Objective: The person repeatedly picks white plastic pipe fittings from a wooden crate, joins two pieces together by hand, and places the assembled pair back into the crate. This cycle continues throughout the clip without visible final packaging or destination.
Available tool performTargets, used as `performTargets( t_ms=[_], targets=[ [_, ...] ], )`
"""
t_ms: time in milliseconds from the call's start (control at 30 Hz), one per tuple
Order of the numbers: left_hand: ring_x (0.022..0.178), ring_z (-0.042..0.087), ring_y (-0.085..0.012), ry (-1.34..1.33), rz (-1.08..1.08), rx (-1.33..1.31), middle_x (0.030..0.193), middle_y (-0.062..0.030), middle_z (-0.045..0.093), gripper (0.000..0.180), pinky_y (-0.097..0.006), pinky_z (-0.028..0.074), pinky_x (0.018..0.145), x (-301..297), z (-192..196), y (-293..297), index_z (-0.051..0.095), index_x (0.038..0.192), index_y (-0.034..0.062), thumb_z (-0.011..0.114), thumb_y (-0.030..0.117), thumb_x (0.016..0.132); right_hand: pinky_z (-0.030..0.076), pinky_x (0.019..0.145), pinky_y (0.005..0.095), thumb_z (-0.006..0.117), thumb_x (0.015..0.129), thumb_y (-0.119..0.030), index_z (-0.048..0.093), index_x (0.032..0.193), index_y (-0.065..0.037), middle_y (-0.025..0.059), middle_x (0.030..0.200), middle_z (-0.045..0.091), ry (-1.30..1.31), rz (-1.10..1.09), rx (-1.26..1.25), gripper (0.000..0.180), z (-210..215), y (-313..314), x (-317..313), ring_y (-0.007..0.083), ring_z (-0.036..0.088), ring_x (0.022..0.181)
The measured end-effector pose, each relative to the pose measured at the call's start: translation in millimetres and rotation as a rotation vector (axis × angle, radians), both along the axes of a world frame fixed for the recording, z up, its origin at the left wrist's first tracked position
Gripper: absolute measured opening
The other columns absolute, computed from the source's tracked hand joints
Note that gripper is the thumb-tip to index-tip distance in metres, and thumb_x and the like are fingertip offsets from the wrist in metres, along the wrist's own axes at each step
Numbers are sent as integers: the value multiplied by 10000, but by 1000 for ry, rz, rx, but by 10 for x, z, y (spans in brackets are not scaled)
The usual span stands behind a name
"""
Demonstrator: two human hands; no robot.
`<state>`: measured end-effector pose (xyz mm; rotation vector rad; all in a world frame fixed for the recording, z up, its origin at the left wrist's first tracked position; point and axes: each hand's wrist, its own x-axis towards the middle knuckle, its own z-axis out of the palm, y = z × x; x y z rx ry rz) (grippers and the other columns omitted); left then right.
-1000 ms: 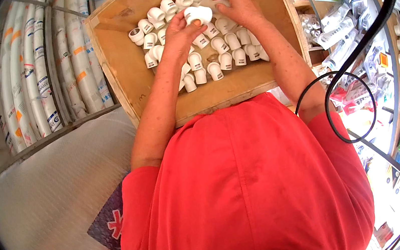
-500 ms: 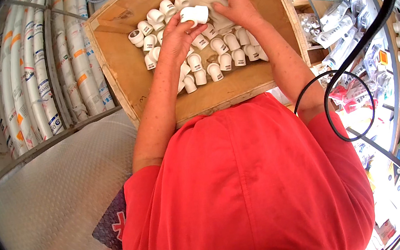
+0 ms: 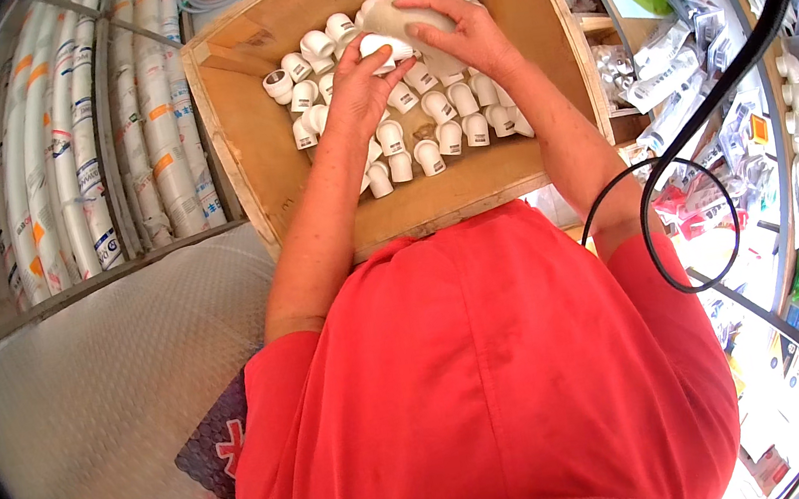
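Observation:
A wooden crate (image 3: 261,177) holds several white plastic pipe fittings (image 3: 450,132), standing in rows. Both my hands reach into it from below. My left hand (image 3: 360,85) grips a white fitting (image 3: 385,45) at its fingertips, above the rows. My right hand (image 3: 460,32) is closed over a clear plastic bag (image 3: 409,14) with white fittings inside, held beside the left hand near the crate's far side. The two hands touch around the fitting and the bag.
Long white pipes (image 3: 75,161) stand bundled at the left behind a metal rail. A ribbed metal floor plate (image 3: 105,389) lies at lower left. Shelves with bagged hardware (image 3: 690,80) fill the right. A black cable (image 3: 687,212) loops by my right arm.
Both hands have stayed over the far rows, shifting slightly right and up. The bag now shows more under my right hand, with the fitting pressed against it.

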<state>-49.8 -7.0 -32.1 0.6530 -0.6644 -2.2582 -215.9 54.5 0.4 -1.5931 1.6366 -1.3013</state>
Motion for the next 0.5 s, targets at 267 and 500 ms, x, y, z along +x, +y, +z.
performTargets(
  t_ms=[267,500],
  targets=[
    [998,586,-217,-241,-30,-343,1125,-107,565,441,-361,531,864,-21,-2,44,452,1226,11,604,-37,815,457,835,346,600,822,-305,608,1134,-183,111,1066,613,302,-151,248,335,-214,12,-200,264,584,947],
    [933,601,-195,-235,0,-382,1083,-124,586,446,-312,549,774,-4,19,36,454,1154,-20,673,-6,766,474,788,317,633,806,-277,636,1088,-163,100,1009,637,-124,-247,195,304,-6,24,-101,224,598,902]
  ],
)
